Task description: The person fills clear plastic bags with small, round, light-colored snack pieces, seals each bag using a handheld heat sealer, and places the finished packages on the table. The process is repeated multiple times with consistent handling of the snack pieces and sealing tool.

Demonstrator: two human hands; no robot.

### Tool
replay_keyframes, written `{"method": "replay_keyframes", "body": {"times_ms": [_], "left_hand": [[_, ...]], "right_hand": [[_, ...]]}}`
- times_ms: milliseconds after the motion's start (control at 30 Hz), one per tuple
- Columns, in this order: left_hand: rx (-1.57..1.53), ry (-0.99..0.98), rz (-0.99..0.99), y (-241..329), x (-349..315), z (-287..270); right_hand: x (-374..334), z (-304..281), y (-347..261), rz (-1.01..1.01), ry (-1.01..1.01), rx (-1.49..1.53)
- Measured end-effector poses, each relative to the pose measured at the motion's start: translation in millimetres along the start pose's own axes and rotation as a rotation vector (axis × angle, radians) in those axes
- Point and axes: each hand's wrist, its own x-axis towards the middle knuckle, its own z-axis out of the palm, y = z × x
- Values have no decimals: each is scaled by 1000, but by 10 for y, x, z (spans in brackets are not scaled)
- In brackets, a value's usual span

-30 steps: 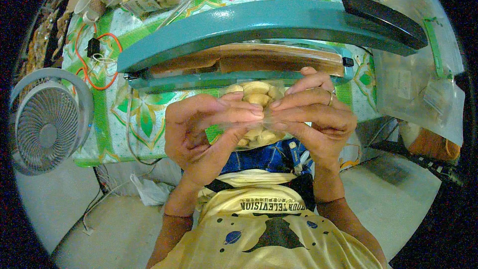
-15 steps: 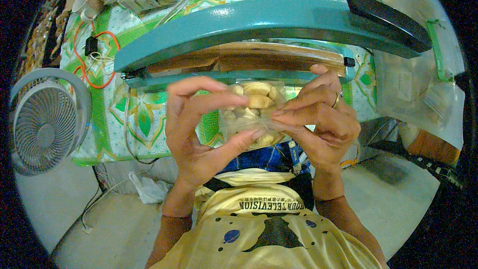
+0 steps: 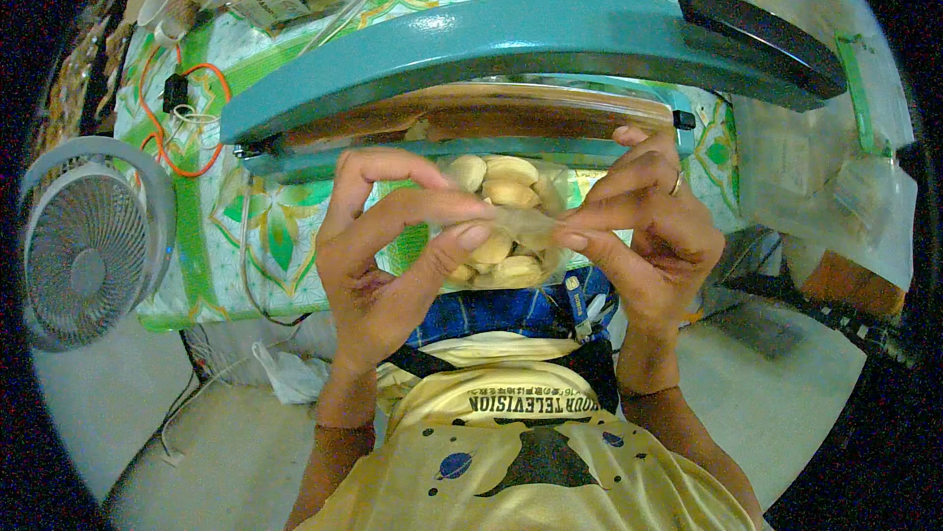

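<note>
Bag [image 3: 526,224] of pale rounds [image 3: 512,194] — both hands [image 3: 371,261] [image 3: 668,241] nearly closed, pinching its plastic beside a teal machine [image 3: 442,45]

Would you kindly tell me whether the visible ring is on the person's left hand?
No, the ring sits on a finger of the right hand, which pinches the clear bag.

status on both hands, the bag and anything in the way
Right grip pinching clear plastic bag of pale tan oval pieces. Left grip at its left side, pinch unclear. Long teal machine with black handle just beyond.
</note>
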Motion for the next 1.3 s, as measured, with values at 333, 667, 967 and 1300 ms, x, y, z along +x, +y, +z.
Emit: {"method": "replay_keyframes", "body": {"times_ms": [333, 667, 967, 1300], "left_hand": [[9, -70, 122, -36, 82, 43], [-18, -59, 102, -110, 71, -101], [-8, -44, 116, -93, 77, 32], [200, 102, 303, -173, -21, 159]], "right_hand": [[1, 47, -4, -54, -113, -106], [81, 72, -47, -67, -153, -131], [65, 211, -12, -126, -149, -223], [4, 207, -14, -348, -92, -449]]}}
